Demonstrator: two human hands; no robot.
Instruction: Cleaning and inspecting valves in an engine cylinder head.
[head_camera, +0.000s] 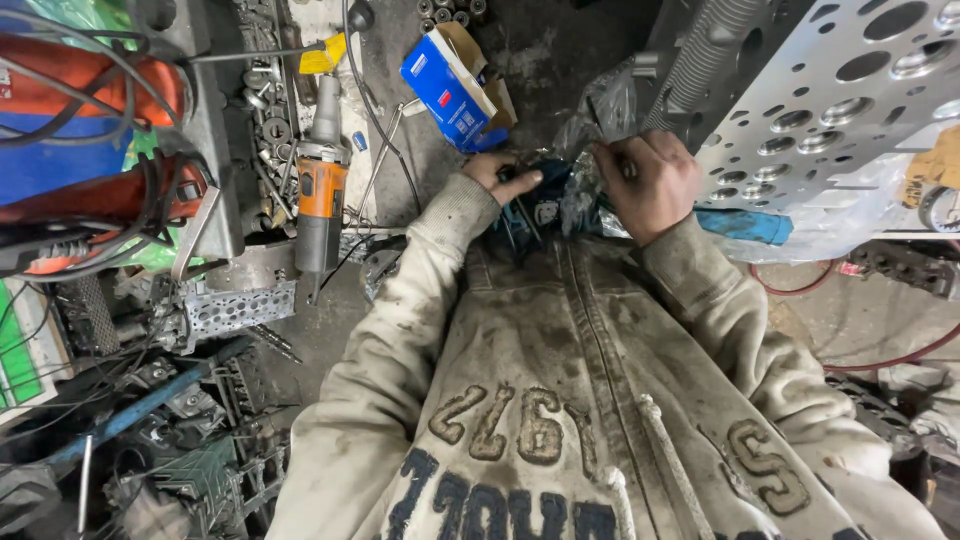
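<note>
Fingers (522, 182) of the left hand (500, 175) curl shut on a dark teal tool (535, 205) held just in front of the chest, the index laid along its top. Right hand (650, 180) is closed too, pinching the crinkled clear plastic bag (600, 110) that touches the tool's right side. Lying between both hands, the tool is nearer the left; its long axis I cannot tell. A perforated metal cylinder head (830, 110) hangs just beyond the right hand, an orange grinder (322, 195) lies well to the left on the bench (440, 170).

Crinkled clear plastic bag (585, 190) with blue part inside, held chest-high.
</note>
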